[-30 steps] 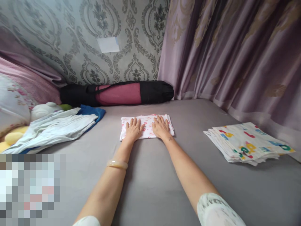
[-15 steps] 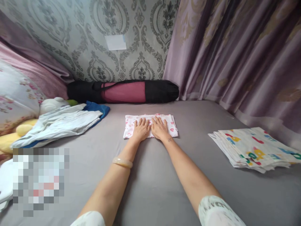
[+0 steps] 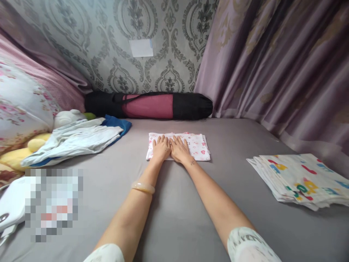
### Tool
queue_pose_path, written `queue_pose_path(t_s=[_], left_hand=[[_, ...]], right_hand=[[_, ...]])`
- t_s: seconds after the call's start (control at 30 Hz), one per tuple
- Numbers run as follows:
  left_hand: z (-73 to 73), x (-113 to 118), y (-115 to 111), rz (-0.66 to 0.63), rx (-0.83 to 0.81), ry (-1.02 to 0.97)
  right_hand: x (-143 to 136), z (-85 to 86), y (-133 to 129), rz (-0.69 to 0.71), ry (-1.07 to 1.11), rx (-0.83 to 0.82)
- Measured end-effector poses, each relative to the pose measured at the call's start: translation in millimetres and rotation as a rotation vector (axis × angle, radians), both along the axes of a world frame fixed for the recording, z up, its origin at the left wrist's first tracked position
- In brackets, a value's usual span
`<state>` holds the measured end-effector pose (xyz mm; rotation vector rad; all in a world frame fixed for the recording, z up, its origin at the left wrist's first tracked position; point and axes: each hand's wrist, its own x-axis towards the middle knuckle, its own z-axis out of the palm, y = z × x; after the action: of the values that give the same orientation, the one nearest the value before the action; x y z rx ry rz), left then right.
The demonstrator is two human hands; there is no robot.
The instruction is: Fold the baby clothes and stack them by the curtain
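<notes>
A folded white cloth with a pink and red print (image 3: pixel 197 147) lies flat on the grey bed sheet (image 3: pixel 174 211). Flat on its left part rests my left hand (image 3: pixel 162 148), fingers stretched out and pointing away from me. My right hand (image 3: pixel 180 149) lies beside it near the cloth's middle, also flat, with the fingers a little spread. The two hands almost touch at the thumbs, and neither grips anything. Parts of the cloth under the palms are hidden. A pale bangle (image 3: pixel 143 187) circles my left forearm.
To the right lies a stack of folded cloths with colourful prints (image 3: pixel 302 178). Light and blue garments (image 3: pixel 79 138) lie at the left by plush toys (image 3: pixel 39 143). A long black and red bag (image 3: pixel 148 105) runs along the wall. A white device with a cable (image 3: pixel 13 203) sits lower left.
Both hands have slid left across the folded cloth, from its middle toward its left part, staying flat. The whole view has shifted slightly, so things appear further right.
</notes>
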<state>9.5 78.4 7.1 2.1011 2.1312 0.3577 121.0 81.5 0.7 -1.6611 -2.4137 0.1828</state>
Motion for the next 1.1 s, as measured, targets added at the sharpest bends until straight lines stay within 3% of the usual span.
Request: queue_pose_path(t_s=[0.23, 0.47, 0.6, 0.77, 1.1], left_hand=[[-0.2, -4, 1, -0.04, 0.19, 0.104], [-4.1, -7, 3, -0.067, -0.007, 0.108], [-4.4, -8, 4, -0.069, 0.006, 0.111], [-7.1, -10, 5, -0.007, 0.136, 0.142], [-6.4, -11, 3, -0.042, 0.057, 0.143]], right_hand=[[9, 7.3, 4, -0.042, 0.038, 0.08], [12, 1.0, 6, -0.058, 0.002, 0.013], [12, 2.3, 6, -0.056, 0.009, 0.01], [19, 1.3, 7, -0.117, 0.018, 0.086], [22, -2.6, 9, -0.141, 0.017, 0.045]])
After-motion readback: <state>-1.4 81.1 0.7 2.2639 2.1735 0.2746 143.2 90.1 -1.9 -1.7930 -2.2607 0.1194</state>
